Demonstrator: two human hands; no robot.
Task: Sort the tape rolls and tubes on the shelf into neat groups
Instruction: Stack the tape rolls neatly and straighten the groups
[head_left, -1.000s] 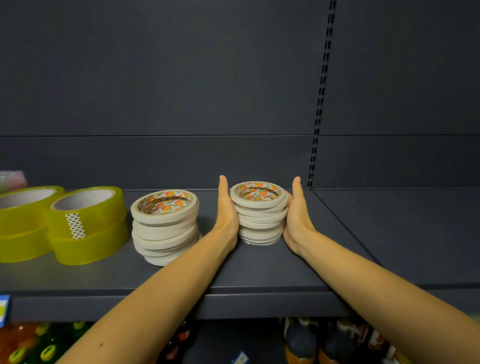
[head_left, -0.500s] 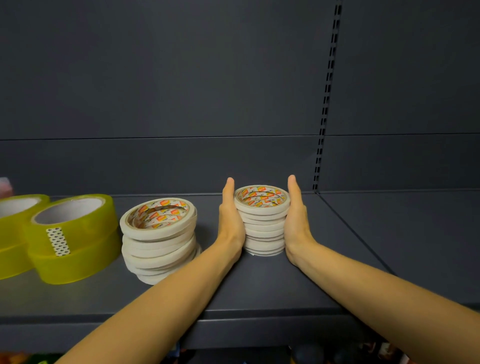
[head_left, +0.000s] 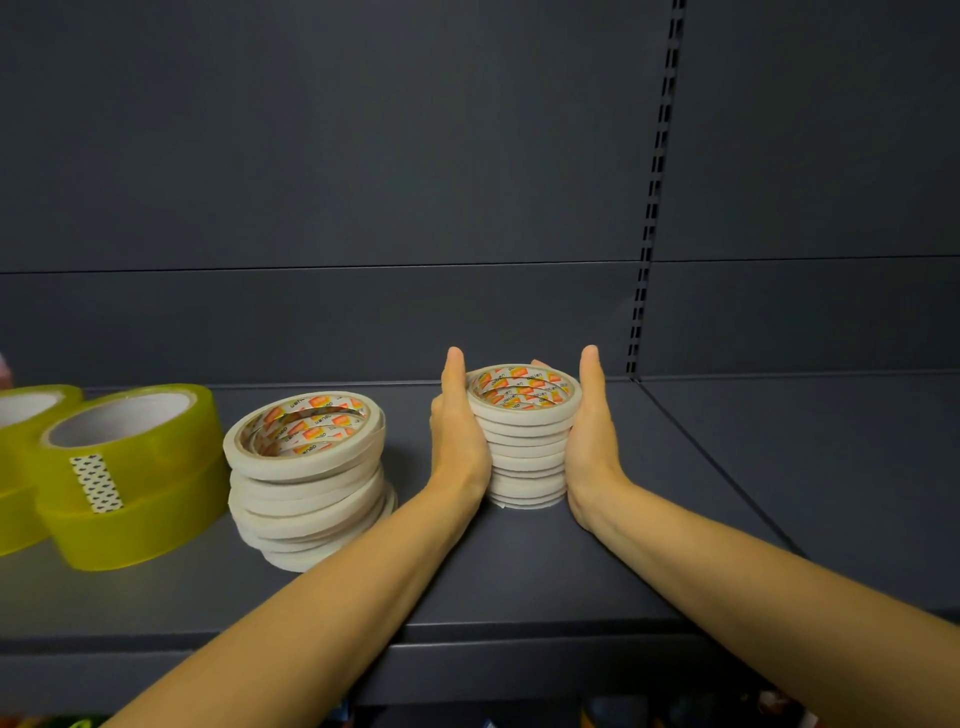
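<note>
A narrow stack of white tape rolls (head_left: 524, 452) is found standing on the dark shelf (head_left: 519, 582), slightly right of the frame's centre and toward the back of the board. It is enclosed from both sides. The left hand (head_left: 460, 436) is laid against its left flank with the thumb pointing up. The left fingers are hidden behind thumb and stack, so it cannot be told whether they are wrapped round it. The right hand (head_left: 589, 441) is laid against the right flank, thumb likewise upright. One of its fingertips (head_left: 540, 364) is seen bent round the rear top edge, so the stack is grasped on that side.

A wider stack of white tape rolls (head_left: 309, 478) is noted just left of the left wrist, its layers unevenly aligned. Two yellow tape rolls (head_left: 130, 473) are stacked at the lower left, with further yellow rolls (head_left: 21, 467) cut off by the frame edge. A slotted upright (head_left: 652, 208) is recorded on the rear panel, right of centre.
</note>
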